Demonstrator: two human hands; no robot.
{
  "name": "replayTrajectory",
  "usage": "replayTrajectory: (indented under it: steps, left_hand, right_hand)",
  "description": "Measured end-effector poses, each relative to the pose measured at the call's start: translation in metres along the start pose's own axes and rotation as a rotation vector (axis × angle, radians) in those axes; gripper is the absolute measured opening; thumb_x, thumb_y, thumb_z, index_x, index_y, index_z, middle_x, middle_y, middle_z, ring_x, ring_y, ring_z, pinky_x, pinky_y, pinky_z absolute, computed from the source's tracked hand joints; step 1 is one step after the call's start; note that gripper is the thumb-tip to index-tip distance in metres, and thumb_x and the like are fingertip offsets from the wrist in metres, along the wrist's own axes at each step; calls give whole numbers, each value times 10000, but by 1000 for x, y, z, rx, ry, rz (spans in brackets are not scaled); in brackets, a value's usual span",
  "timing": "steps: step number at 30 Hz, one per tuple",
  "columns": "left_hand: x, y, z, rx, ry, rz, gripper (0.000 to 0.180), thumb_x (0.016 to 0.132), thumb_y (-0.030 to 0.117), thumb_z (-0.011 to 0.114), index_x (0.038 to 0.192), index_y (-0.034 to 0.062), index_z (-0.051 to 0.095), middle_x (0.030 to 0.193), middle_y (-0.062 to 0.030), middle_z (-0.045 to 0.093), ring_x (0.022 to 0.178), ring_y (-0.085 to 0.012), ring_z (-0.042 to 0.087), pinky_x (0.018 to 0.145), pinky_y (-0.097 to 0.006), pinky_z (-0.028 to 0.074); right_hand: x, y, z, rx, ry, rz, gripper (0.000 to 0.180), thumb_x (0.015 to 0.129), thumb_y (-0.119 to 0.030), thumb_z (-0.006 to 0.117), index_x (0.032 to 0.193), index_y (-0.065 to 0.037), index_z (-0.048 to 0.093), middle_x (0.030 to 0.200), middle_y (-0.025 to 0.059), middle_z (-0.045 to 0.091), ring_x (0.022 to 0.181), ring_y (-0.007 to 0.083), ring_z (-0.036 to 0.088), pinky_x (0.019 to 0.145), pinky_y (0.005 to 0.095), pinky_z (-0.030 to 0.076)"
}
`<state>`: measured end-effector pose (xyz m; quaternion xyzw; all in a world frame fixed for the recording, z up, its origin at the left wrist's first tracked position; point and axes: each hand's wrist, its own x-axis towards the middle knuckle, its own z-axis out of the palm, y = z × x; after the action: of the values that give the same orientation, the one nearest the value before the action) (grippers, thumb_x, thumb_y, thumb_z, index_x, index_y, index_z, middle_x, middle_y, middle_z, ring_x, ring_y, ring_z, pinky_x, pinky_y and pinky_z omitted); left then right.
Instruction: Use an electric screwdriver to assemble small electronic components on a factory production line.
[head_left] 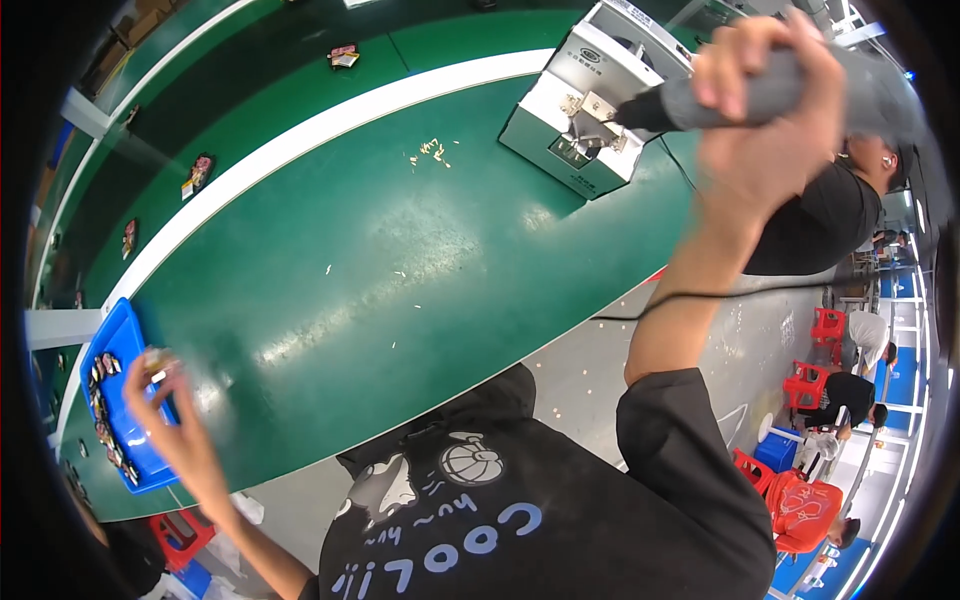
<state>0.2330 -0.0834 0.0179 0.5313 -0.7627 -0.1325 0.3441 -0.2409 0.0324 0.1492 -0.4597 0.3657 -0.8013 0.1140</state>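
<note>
Grey tool (685, 104): right grip (765, 130) clasps it. Small part (157, 370), blurred: left grip (175, 420) pinches it near blue tray (150, 463) on green surface (330, 270).

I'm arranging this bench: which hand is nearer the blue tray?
Left hand: it is at the right edge of the tray. The right hand is raised far to the right, gripping a grey tool.
</note>
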Motion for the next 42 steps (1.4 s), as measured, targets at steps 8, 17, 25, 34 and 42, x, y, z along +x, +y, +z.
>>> replayTrajectory:
  steps: [8,17,25,34,42]
  left_hand:
    - [-44,100,75,209,-324,293,466,863,-1,711,1301,72,571,1238,-171,513,1150,-374,502,1000,-445,424]
    - [-34,78,55,107,-472,582,511,780,4,763,1261,68,602,1351,-128,560,1310,-355,517,1043,-449,431]
    - [-37,75,38,135,-456,550,477,774,-29,747,1230,44,628,1268,-125,599,1026,-333,597,860,-435,511]
    - [-22,79,37,148,-516,701,361,765,-25,616,1124,-48,634,1164,-149,610,983,-290,608,824,-394,534]
    - [-28,72,61,0,-283,879,318,729,13,699,1043,-43,696,1020,-125,663,987,-293,668,780,-366,577]
  right_hand:
    - [-18,27,25,-163,228,53,177,937,-129,594,824,-18,514,600,69,486,364,156,417,370,287,360]
    - [-9,16,19,-179,147,131,230,946,-194,588,793,-33,526,585,57,481,379,145,427,398,284,375]
    - [-13,11,33,-258,129,82,236,932,-175,591,765,-19,533,600,68,504,377,143,424,393,285,379]
    - [-19,16,45,-98,82,262,224,944,-193,593,791,-40,537,613,65,500,373,144,394,395,286,367]
    - [-108,-9,104,175,-280,272,180,980,-219,441,957,-42,453,710,73,446,414,129,356,414,298,366]
